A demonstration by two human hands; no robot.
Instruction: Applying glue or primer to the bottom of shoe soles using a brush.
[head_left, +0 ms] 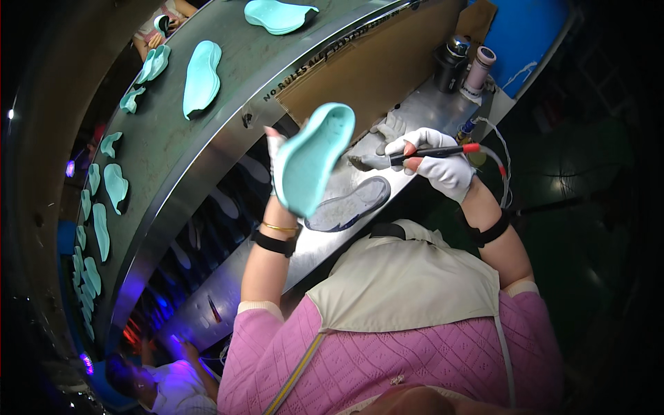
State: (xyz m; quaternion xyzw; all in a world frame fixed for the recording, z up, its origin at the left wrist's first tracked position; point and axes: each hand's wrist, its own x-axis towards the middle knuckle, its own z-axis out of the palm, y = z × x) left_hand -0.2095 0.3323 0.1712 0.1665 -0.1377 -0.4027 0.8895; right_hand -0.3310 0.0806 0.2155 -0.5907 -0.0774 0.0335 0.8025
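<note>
My left hand (275, 153), in a white glove with bare fingertips, grips a turquoise foam shoe sole (312, 162) and holds it tilted, hollow side up, above the metal bench. Most of its fingers are hidden behind the sole. A glue brush (425, 156) is pinched in my gloved right hand (444, 169); it has a dark handle with a red band, and a pale hose runs from its end. Its flat bristles point left and stop just short of the turquoise sole. Below both hands lies a grey sole (351, 205) on the bench.
Several turquoise soles (203, 77) ride on a curved green conveyor (162, 142) to the left. At the bench's far end stand a black flask (451, 66) and a pink bottle (479, 71). Cardboard (366, 59) lines the conveyor's side. Other people are at the left edges.
</note>
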